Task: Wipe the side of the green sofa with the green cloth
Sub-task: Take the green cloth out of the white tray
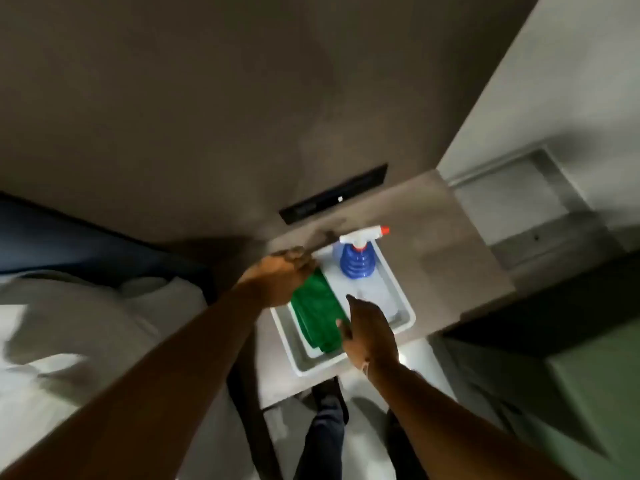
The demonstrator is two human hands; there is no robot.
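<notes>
A folded green cloth [317,311] lies in the left half of a white plastic tray [403,299] on a small grey table. My left hand [282,277] reaches over the cloth's far end, fingers curled at the tray's back corner; whether it grips the cloth is unclear. My right hand [369,332] hovers over the cloth's near end, fingers spread, touching or just above it. The green sofa [585,396] shows at the lower right, its side facing the table.
A blue spray bottle [356,258] with a white trigger and red nozzle stands in the tray's far right part. A bed with white bedding [79,327] is on the left. A black wall panel [332,199] sits behind the table. My legs stand below the table edge.
</notes>
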